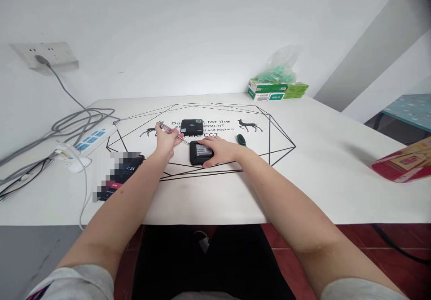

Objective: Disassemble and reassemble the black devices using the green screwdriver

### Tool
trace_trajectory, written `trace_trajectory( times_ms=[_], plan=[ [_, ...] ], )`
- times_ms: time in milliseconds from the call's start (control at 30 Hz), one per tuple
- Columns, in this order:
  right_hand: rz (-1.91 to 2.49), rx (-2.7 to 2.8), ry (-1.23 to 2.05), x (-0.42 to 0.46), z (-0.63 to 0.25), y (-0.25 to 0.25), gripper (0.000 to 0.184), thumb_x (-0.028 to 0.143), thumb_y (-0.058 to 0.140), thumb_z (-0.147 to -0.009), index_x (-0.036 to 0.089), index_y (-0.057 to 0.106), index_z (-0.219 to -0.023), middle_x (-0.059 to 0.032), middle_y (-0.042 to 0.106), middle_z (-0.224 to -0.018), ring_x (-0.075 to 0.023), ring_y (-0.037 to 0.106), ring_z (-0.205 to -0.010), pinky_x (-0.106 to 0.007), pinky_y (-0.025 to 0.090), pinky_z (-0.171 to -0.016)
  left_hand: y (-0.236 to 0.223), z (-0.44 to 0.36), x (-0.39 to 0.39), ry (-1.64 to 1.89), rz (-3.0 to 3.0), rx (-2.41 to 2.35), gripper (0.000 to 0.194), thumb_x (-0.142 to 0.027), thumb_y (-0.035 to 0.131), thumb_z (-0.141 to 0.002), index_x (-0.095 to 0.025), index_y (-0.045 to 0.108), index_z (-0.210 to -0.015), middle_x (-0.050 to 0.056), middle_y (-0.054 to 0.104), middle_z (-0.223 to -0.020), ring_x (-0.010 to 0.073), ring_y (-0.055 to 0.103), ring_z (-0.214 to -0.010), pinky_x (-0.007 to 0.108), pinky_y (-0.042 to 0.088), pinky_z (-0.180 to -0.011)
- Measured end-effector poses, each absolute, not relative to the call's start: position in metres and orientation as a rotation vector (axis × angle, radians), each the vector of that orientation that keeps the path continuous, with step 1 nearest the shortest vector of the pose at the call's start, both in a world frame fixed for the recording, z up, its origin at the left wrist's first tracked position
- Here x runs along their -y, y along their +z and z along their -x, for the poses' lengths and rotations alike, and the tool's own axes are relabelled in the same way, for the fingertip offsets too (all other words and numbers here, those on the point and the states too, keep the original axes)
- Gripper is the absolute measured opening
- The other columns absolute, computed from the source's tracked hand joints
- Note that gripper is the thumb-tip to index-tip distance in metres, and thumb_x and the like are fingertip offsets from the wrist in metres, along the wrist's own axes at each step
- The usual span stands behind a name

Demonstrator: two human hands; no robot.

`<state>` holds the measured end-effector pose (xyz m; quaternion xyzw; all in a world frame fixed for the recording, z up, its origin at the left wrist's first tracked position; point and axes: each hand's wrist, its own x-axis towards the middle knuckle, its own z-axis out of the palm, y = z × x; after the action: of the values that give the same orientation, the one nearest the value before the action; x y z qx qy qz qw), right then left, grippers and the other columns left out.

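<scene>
My left hand point(164, 143) is closed around a screwdriver point(166, 128) with a clear, pinkish handle. Its thin metal shaft points right and down, reaching the upper left edge of a small black device point(196, 157). That boxy device lies on the table with a pale printed label facing up. My right hand point(220, 151) grips its right side, thumb at the front and fingers over the back and top. Just behind it lies a flat black cover-like piece point(191, 126) with small stickers. A dark tool with a green-edged handle point(240, 139) rests right of my right hand.
The white table point(319, 169) bears printed lines, deer and lettering. On the left are a phone point(129, 170), a power strip point(90, 142) and grey cables point(79, 127). Green-and-white boxes point(269, 89) under a plastic bag point(281, 68) stand back right; a red package point(404, 163) sits far right.
</scene>
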<state>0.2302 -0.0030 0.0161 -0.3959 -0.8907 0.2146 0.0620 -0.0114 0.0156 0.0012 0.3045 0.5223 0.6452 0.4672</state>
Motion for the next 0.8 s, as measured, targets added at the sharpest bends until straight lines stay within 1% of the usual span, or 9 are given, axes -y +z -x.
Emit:
trace_trajectory(
  times_ms=[33, 67, 200, 400, 567, 700, 800],
  plan=[
    [1.189, 2.695, 0.67, 0.0025, -0.2318, 0.0166, 0.108, 0.059, 0.087, -0.072, 0.027, 0.045, -0.167, -0.0155, 0.052, -0.166, -0.047, 0.047, -0.148, -0.065, 0.042, -0.122, 0.0008, 0.0112, -0.0148, 1.592, -0.772, -1.276, 0.084, 0.002, 0.074, -0.092, -0.036, 0.035, -0.156, -0.001, 0.067, -0.103, 0.0127, 0.077, -0.074, 0.039, 0.069, -0.087],
    [1.185, 2.7, 0.691, 0.0022, -0.2331, 0.0173, 0.109, 0.057, 0.087, -0.072, 0.027, 0.045, -0.167, -0.015, 0.051, -0.167, -0.0468, 0.045, -0.15, -0.065, 0.042, -0.123, 0.0006, 0.0113, -0.0144, 1.589, -0.787, -1.273, 0.086, 0.001, 0.074, -0.092, -0.037, 0.034, -0.157, -0.001, 0.066, -0.103, 0.013, 0.077, -0.074, 0.039, 0.07, -0.086],
    [1.156, 2.717, 0.742, 0.0014, -0.2359, 0.019, 0.11, 0.053, 0.089, -0.068, 0.027, 0.046, -0.166, -0.0129, 0.052, -0.167, -0.0457, 0.042, -0.153, -0.064, 0.04, -0.126, 0.0014, 0.0139, -0.0163, 1.526, -0.786, -1.258, 0.067, -0.005, 0.075, -0.095, -0.031, 0.044, -0.148, 0.001, 0.068, -0.101, 0.0154, 0.078, -0.072, 0.042, 0.071, -0.082],
    [1.068, 2.721, 0.758, -0.0046, -0.2398, 0.0155, 0.108, 0.045, 0.091, -0.066, 0.027, 0.049, -0.164, -0.012, 0.054, -0.166, -0.0431, 0.044, -0.153, -0.062, 0.037, -0.129, 0.0032, 0.0152, -0.0186, 1.442, -0.799, -1.273, 0.075, 0.001, 0.076, -0.091, -0.027, 0.043, -0.152, 0.0, 0.069, -0.091, 0.0159, 0.077, -0.065, 0.041, 0.072, -0.078],
    [1.034, 2.695, 0.771, -0.0068, -0.2414, 0.0137, 0.107, 0.044, 0.092, -0.063, 0.028, 0.052, -0.162, -0.0117, 0.057, -0.164, -0.0421, 0.048, -0.152, -0.062, 0.038, -0.128, 0.0035, 0.0146, -0.0158, 1.381, -0.819, -1.252, 0.082, 0.0, 0.082, -0.086, -0.025, 0.044, -0.155, 0.002, 0.073, -0.091, 0.0178, 0.078, -0.064, 0.045, 0.071, -0.081],
    [1.042, 2.711, 0.76, -0.0044, -0.2408, 0.0159, 0.107, 0.044, 0.092, -0.065, 0.028, 0.052, -0.162, -0.0116, 0.057, -0.164, -0.0417, 0.048, -0.153, -0.061, 0.037, -0.129, 0.0045, 0.0153, -0.0129, 1.335, -0.836, -1.263, 0.081, -0.002, 0.083, -0.086, -0.024, 0.046, -0.154, 0.004, 0.075, -0.092, 0.0199, 0.081, -0.069, 0.049, 0.07, -0.086],
    [1.055, 2.708, 0.75, -0.0029, -0.2406, 0.0179, 0.107, 0.044, 0.092, -0.064, 0.027, 0.052, -0.162, -0.0124, 0.059, -0.162, -0.0413, 0.05, -0.15, -0.06, 0.039, -0.128, 0.0045, 0.0134, -0.01, 1.292, -0.824, -1.27, 0.081, -0.001, 0.084, -0.084, -0.024, 0.048, -0.154, 0.005, 0.076, -0.093, 0.022, 0.082, -0.073, 0.049, 0.069, -0.088]
  ],
)
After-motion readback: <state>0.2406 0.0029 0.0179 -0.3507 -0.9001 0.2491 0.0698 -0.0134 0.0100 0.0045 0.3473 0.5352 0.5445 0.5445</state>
